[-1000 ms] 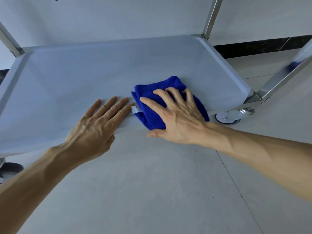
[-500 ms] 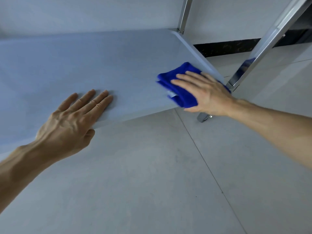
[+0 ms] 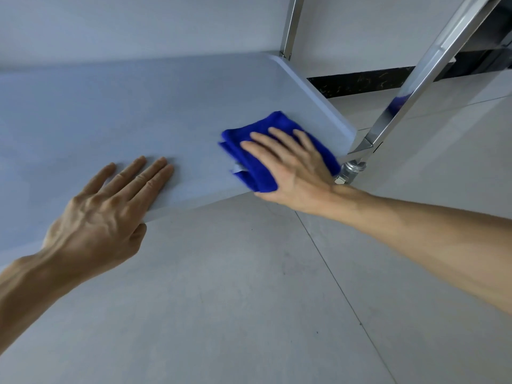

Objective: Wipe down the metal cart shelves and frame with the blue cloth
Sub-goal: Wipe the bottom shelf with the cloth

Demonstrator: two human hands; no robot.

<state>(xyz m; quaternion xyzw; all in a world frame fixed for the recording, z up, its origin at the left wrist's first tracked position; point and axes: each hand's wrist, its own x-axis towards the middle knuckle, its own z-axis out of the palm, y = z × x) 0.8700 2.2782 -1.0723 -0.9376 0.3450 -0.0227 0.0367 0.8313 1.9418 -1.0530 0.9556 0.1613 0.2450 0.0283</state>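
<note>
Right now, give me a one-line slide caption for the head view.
Right hand presses the blue cloth onto the cart shelf near its right corner; left hand rests flat beside it.

Blue cloth (image 3: 279, 151): plush, fuzzy terry, matt. Cart shelf (image 3: 138, 112): smooth matt grey sheet metal. Frame post (image 3: 432, 67), at 2 o'clock: polished, mirror-bright metal. Floor (image 3: 249, 300): smooth matt grey tile.

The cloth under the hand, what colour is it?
Bright blue: the folded fuzzy cloth on the metal shelf, head view.
</note>
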